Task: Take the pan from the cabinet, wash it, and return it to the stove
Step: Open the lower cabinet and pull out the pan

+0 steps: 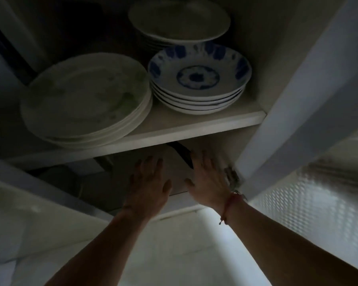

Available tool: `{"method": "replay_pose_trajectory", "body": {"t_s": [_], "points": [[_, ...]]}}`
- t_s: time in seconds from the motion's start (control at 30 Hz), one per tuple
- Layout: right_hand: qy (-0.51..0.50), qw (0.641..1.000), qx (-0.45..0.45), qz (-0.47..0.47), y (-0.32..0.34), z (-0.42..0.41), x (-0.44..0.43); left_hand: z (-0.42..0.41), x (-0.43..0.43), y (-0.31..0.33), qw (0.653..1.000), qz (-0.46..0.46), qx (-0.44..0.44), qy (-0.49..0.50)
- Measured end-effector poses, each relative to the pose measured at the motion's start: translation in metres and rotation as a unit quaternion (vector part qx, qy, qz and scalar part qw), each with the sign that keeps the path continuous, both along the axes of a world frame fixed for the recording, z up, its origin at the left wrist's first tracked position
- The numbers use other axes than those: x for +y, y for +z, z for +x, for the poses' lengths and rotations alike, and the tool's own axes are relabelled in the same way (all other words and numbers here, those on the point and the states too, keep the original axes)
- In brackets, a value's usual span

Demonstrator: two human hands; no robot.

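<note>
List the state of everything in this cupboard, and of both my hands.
Cabinet: open, dim inside.
White plates: stacked on the upper shelf.
Blue-patterned bowls: stacked upright beside them.
Rear plates: stacked behind.
Left hand: open, fingers spread, below that shelf.
Right hand: open, fingers spread, beside it.
Dark handle: between the hands, too dim to identify.

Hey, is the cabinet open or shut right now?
Open: the door stands swung out at right, and the shelf with its plate stacks is exposed.
</note>
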State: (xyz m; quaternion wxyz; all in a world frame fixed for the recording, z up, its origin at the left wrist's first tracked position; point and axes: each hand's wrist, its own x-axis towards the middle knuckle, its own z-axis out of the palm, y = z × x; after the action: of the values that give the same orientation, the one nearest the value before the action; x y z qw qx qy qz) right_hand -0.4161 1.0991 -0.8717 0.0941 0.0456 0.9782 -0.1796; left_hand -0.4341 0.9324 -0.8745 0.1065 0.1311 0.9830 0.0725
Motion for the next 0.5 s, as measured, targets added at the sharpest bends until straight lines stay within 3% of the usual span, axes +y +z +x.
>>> {"method": "replay_pose_trajectory", "body": {"t_s": [0.23, 0.5], "points": [[-0.078, 0.990, -0.010, -0.117, -0.031, -0.056, -0.003, -0.022, -0.016, -0.024, 0.997, 0.037, 0.047, 0.041], [-0.071, 0.978, -0.126, -0.153, -0.023, -0.048, -0.024, -0.010, -0.027, -0.010, 0.994, 0.069, 0.031, 0.081]]}}
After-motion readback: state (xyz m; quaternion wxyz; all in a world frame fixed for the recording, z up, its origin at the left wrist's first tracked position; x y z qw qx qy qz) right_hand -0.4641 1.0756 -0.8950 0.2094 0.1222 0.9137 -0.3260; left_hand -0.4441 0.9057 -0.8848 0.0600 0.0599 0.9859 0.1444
